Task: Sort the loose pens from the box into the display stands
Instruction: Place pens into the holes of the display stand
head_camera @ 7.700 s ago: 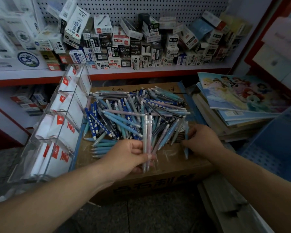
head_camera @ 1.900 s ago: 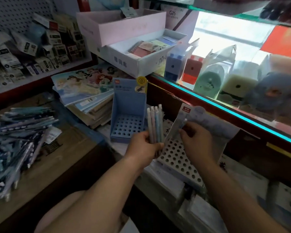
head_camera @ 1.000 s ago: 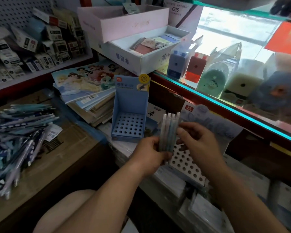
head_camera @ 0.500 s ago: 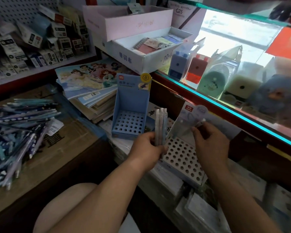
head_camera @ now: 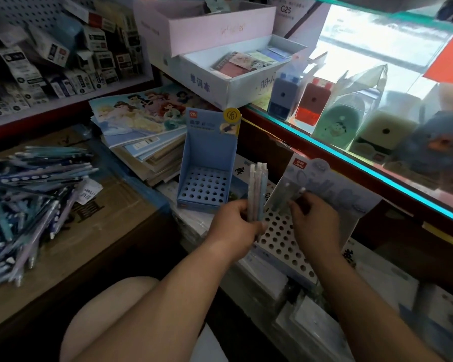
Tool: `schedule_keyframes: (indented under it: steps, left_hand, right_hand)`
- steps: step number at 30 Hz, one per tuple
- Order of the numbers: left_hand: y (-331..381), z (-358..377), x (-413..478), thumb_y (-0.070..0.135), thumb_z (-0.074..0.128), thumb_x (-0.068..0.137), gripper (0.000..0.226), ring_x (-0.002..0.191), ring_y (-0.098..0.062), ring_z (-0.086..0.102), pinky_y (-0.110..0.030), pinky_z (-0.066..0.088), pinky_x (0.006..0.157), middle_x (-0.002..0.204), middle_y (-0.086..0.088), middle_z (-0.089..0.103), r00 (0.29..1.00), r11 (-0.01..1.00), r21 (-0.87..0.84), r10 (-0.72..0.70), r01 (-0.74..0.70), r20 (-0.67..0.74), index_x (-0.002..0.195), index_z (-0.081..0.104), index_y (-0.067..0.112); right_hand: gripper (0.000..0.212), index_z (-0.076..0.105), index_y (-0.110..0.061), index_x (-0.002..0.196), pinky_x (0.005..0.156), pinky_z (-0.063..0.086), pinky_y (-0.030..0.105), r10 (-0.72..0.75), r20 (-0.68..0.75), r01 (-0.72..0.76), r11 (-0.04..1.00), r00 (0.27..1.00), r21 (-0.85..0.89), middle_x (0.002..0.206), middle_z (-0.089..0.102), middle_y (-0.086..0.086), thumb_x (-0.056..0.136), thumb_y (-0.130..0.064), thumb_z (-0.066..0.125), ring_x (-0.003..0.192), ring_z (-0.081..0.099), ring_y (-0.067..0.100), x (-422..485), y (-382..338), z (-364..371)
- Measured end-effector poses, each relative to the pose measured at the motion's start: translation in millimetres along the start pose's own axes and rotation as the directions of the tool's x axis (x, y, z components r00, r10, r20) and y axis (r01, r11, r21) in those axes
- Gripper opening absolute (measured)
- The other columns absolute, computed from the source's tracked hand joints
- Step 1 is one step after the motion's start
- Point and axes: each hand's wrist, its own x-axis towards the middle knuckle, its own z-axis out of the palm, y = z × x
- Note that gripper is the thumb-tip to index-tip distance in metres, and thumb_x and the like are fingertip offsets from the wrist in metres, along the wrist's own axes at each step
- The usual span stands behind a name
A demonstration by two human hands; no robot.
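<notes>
The left hand (head_camera: 236, 226) grips a bundle of pastel plastic pens (head_camera: 257, 189) upright. The right hand (head_camera: 315, 226) pinches a single pale pen (head_camera: 300, 195), near-vertical, with the white perforated cardboard stand (head_camera: 277, 246) just below its grip.

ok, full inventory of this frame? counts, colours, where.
blue stand: one, light blue, holes empty, centre
white stand: one, white holed base, pale back card, right of the blue stand
pen bunch: a few, pastel, upright between the two stands
single pen: one, pale, over the white stand
loose pens: many, mostly blue, piled on the cardboard box
cardboard box: one, brown, left
books: one stack, cartoon cover on top, left of the blue stand
sharpeners: several, blue, red, green, upper right
left hand grip: holds the pen bunch
right hand grip: pinches the single pen
</notes>
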Motion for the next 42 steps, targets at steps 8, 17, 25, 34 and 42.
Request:
schedule_keyframes:
  steps: [8, 17, 25, 34, 42]
  left_hand:
    - [-1.8, 2.2, 1.7, 0.014, 0.074, 0.091, 0.038, 0.1, -0.01, 0.067, -0.033, 0.058, 0.092, 0.111, 0.003, 0.069, 1.0, 0.999, 0.047, -0.007, 0.006, 0.024, 0.127, 0.063, 0.021]
    - [-2.4, 3.0, 3.3, 0.015, 0.075, 0.089, 0.036, 0.104, -0.016, 0.069, -0.042, 0.057, 0.097, 0.111, 0.001, 0.072, 0.998, 0.998, 0.064, -0.031, 0.027, 0.063, 0.123, 0.065, 0.022]
    - [2.6, 6.1, -0.3, 0.008, 0.069, 0.093, 0.034, 0.104, -0.021, 0.069, -0.04, 0.06, 0.091, 0.113, -0.005, 0.071, 0.976, 0.995, 0.092, -0.051, 0.032, 0.212, 0.125, 0.065, 0.018]
    - [-0.7, 7.3, -1.4, 0.01, 0.072, 0.091, 0.033, 0.106, -0.017, 0.067, -0.04, 0.059, 0.094, 0.114, 0.001, 0.07, 0.969, 0.992, 0.112, -0.079, 0.054, 0.232, 0.121, 0.066, 0.024]
    - [-4.0, 6.8, 1.7, 0.009, 0.071, 0.093, 0.031, 0.104, -0.02, 0.066, -0.04, 0.06, 0.092, 0.111, -0.002, 0.068, 0.988, 0.991, 0.102, -0.095, 0.083, 0.121, 0.123, 0.066, 0.014]
  right_hand:
    - [0.01, 0.063, -0.021, 0.109, 0.085, 0.045, 0.027, 0.088, 0.016, -0.09, 0.988, 0.996, 0.126, 0.101, 0.061, -0.011, 0.099, -0.023, 0.062, 0.093, 0.058, 0.006, -5.5, 6.3, 19.1]
    - [0.006, 0.06, -0.032, 0.093, 0.076, 0.051, 0.033, 0.171, 0.031, -0.173, 0.941, 0.985, 0.291, 0.091, 0.064, -0.013, 0.099, -0.031, 0.061, 0.086, 0.061, 0.005, -22.4, -13.3, -2.8]
    - [0.014, 0.07, -0.027, 0.103, 0.074, 0.048, 0.024, 0.044, 0.28, -0.183, 0.853, 0.959, 0.489, 0.094, 0.072, -0.009, 0.099, -0.026, 0.056, 0.084, 0.065, -0.001, -40.6, -42.2, -44.0]
    - [0.01, 0.065, -0.033, 0.099, 0.07, 0.046, 0.019, 0.051, 0.199, -0.13, 0.903, 0.979, 0.41, 0.097, 0.068, -0.012, 0.098, -0.023, 0.061, 0.083, 0.065, -0.002, -32.3, -35.2, -52.5]
    - [0.023, 0.07, -0.017, 0.119, 0.078, 0.038, 0.014, 0.119, -0.133, -0.091, 0.975, 0.984, 0.204, 0.108, 0.063, -0.012, 0.097, -0.02, 0.065, 0.099, 0.056, 0.002, -16.5, -13.2, -38.5]
